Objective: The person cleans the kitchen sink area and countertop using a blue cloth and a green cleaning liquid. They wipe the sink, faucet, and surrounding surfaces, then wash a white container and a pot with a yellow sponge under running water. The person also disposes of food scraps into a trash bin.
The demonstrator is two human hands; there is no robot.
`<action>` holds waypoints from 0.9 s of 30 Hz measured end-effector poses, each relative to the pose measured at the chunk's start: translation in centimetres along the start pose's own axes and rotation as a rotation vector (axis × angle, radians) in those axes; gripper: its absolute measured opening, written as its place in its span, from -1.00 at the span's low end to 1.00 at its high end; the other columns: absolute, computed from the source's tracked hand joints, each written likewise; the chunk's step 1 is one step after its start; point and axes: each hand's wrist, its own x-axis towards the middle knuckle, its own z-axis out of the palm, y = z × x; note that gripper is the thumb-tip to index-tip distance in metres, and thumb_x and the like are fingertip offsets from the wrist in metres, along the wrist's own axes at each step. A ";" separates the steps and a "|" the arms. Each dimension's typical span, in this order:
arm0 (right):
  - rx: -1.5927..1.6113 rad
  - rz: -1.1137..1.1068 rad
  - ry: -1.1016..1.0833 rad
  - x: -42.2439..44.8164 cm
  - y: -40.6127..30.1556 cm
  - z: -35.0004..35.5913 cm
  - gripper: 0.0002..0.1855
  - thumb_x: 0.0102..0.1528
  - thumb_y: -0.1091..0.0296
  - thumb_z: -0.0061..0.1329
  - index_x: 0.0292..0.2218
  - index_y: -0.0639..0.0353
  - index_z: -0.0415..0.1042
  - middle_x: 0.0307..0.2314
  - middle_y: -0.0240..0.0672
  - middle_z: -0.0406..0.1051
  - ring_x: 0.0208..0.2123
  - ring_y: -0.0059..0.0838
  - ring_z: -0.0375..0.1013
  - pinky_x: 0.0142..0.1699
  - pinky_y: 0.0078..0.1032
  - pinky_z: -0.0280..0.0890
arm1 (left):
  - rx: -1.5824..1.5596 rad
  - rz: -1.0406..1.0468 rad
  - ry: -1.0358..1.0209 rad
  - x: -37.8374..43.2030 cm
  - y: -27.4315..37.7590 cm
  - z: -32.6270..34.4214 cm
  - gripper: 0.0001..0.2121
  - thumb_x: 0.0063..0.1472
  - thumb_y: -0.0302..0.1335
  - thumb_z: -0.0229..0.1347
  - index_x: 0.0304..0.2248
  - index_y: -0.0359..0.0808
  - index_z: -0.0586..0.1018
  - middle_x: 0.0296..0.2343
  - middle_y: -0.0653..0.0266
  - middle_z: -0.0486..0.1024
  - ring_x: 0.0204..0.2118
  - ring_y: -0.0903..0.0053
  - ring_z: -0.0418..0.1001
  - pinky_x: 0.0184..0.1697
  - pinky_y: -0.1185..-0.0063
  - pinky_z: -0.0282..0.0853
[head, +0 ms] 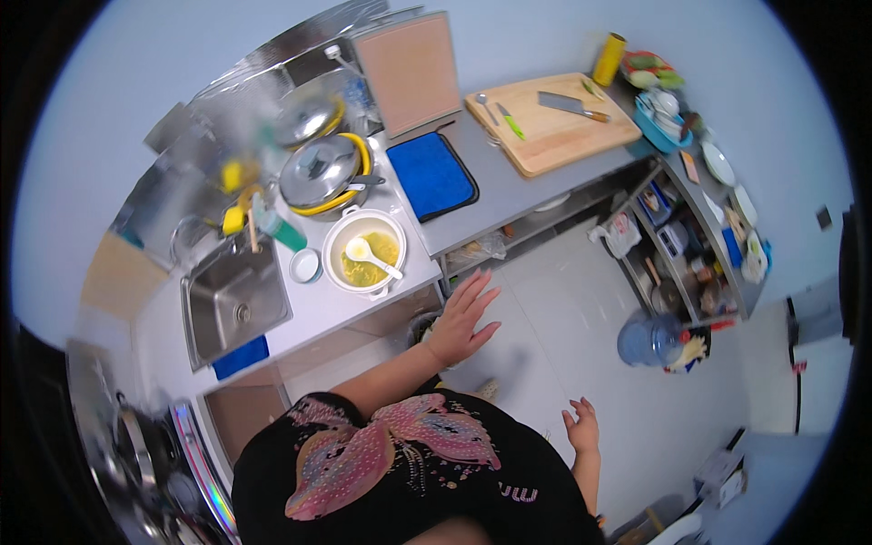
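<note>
My left hand (pixel 464 323) is stretched out in front of me, fingers spread, holding nothing. It hovers over the floor just off the front edge of the white counter (pixel 340 310). Nearest to it stands a white two-handled pot (pixel 328 253) of yellowish soup, with a white spoon (pixel 368 256) resting in it. My right hand (pixel 582 424) hangs at my side above the floor tiles, fingers slightly curled and apart, with nothing in it. Beside the pot sits a small white bowl (pixel 304 266). A folded blue cloth (pixel 434 176) lies on the grey worktop (pixel 446 235).
A wooden cutting board (pixel 545 150) carries a cleaver (pixel 562 102), a green-handled knife (pixel 511 122) and a metal spoon (pixel 485 105). Left of the pot are a lidded pan (pixel 320 170) and a steel sink (pixel 238 300). A water jug (pixel 647 340) stands on the floor by open shelves (pixel 681 272).
</note>
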 end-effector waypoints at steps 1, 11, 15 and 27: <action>0.031 0.007 0.019 1.0 0.7 -1.3 -0.59 0.11 0.28 0.16 -0.01 0.14 0.49 0.12 -0.02 0.30 -0.14 -0.15 0.50 -0.05 -0.31 0.43 | 0.011 0.007 0.012 1.5 -0.1 0.7 -0.41 0.16 -0.37 0.20 0.17 -0.31 0.33 0.26 -0.08 0.07 0.32 0.00 0.01 0.32 0.22 0.00; 0.229 0.057 -0.156 10.4 3.1 -5.2 -0.59 0.12 0.34 0.16 0.01 0.13 0.48 0.13 -0.03 0.29 -0.14 -0.21 0.51 -0.07 -0.32 0.44 | 0.508 -0.661 0.366 14.5 -19.7 5.1 -0.33 0.23 -0.12 0.14 0.28 -0.07 0.23 0.32 -0.14 -0.14 0.36 -0.19 -0.26 0.30 -0.05 -0.16; 0.213 0.110 -0.177 15.6 3.7 -8.7 -0.58 0.11 0.36 0.16 0.01 0.16 0.47 0.09 -0.04 0.31 -0.12 -0.21 0.51 -0.06 -0.35 0.45 | 0.647 -0.917 0.176 16.6 -27.3 4.8 -0.21 0.18 0.10 0.09 0.33 0.06 0.12 0.36 -0.04 -0.28 0.39 -0.10 -0.38 0.34 -0.05 -0.28; 0.031 -0.094 -0.231 40.2 -2.4 -13.4 -0.58 0.10 0.42 0.14 0.01 0.18 0.45 -0.02 -0.04 0.41 -0.18 -0.24 0.54 -0.11 -0.37 0.46 | 0.718 -0.968 -0.142 27.5 -36.0 6.6 -0.19 0.17 0.28 -0.07 0.33 0.13 0.12 0.35 -0.11 -0.23 0.38 -0.17 -0.43 0.26 -0.21 -0.50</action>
